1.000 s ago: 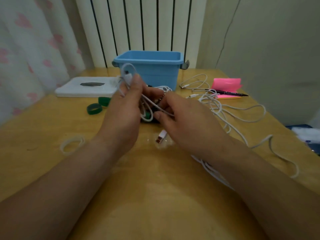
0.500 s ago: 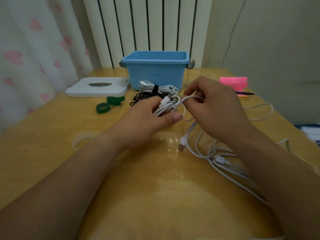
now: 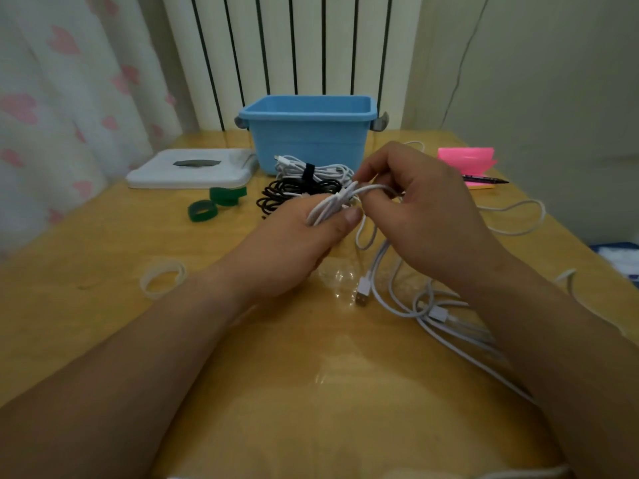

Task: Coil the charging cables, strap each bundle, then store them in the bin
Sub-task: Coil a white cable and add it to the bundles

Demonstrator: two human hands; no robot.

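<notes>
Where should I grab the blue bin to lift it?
Probably best by the grey handles jutting out under the rim of the blue bin, one on its left end, one on its right. Come in from both sides, one hand each.

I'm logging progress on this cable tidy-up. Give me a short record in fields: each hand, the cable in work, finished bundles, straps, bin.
left hand: grips the white cable coil
right hand: pinches that cable's free run beside the coil
bin: blue bin, open, contents hidden
finished: white bundle, strapped in black, and black bundle, in front of the bin
straps: green straps lie left of the black bundle
unwound: loose white cables at right
</notes>
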